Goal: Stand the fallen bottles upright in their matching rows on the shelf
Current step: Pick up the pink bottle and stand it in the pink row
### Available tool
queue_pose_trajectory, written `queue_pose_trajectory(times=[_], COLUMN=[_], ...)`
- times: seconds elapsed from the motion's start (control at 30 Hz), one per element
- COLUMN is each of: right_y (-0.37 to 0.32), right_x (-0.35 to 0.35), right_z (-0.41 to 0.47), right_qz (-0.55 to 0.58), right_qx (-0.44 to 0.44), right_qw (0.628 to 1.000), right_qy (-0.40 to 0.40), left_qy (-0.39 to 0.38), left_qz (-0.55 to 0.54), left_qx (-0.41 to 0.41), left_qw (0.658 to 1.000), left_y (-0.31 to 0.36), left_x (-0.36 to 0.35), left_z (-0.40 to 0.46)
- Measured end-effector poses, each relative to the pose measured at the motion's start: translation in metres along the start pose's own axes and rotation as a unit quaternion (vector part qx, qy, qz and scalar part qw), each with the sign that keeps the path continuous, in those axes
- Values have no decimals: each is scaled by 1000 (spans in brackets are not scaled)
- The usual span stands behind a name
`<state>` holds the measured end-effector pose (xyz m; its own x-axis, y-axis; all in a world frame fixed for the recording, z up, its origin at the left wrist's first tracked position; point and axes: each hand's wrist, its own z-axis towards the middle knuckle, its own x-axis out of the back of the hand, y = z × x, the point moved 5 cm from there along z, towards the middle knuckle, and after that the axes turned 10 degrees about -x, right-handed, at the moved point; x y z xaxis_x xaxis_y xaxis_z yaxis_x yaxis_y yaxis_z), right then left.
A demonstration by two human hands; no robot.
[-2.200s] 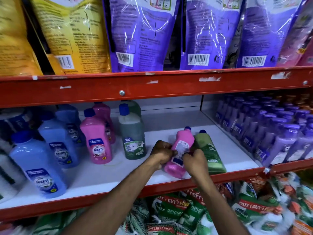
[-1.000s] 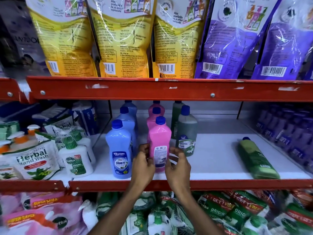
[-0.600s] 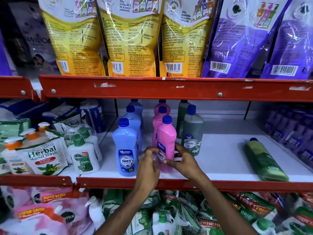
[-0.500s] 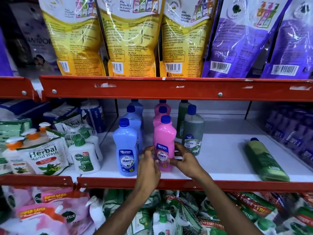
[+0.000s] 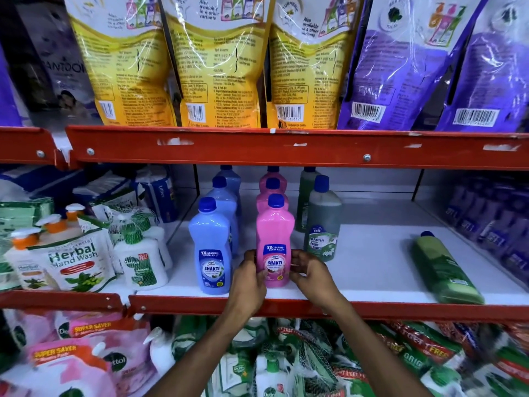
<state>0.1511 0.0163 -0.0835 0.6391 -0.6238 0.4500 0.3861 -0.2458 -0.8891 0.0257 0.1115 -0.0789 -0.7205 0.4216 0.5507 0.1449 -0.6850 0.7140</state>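
Note:
A pink bottle [image 5: 274, 236] with a blue cap stands upright at the front of the pink row on the white shelf [image 5: 372, 270], its label facing me. My left hand [image 5: 249, 279] grips its lower left side. My right hand [image 5: 307, 275] touches its lower right side with curled fingers. A blue bottle [image 5: 211, 247] fronts the row to the left. A dark green bottle [image 5: 323, 222] fronts the row to the right. A light green bottle [image 5: 445, 270] lies on its side at the right, cap pointing to the back.
A red shelf lip [image 5: 286, 308] runs below my hands. Hand wash pouches and pump bottles [image 5: 74, 253] crowd the left bay. Purple bottles [image 5: 492, 213] fill the right. Yellow and purple refill pouches [image 5: 223, 61] hang above, packs [image 5: 286, 362] sit below.
Both hands carried the fallen pink bottle from the right of the shelf to the front of the pink row, stood it up and turned its label forward.

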Motion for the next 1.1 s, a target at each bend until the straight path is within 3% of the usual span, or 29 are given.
queue_pose_trajectory(times=[0.8,0.97,1.1], right_y=[0,4,1], right_x=[-2,15,61], right_z=[-22,-37,-63], right_qz=[-18,17,11], right_qx=[-17,-16,19], right_qw=[1000,998,986], right_qy=[13,57,166], left_qy=[-55,71,167], left_qz=[0,41,66], left_qx=[5,-68,-203], left_qw=[998,994,963], left_y=[-3,10,51], left_x=[6,19,22], left_z=[-19,-44,-58])
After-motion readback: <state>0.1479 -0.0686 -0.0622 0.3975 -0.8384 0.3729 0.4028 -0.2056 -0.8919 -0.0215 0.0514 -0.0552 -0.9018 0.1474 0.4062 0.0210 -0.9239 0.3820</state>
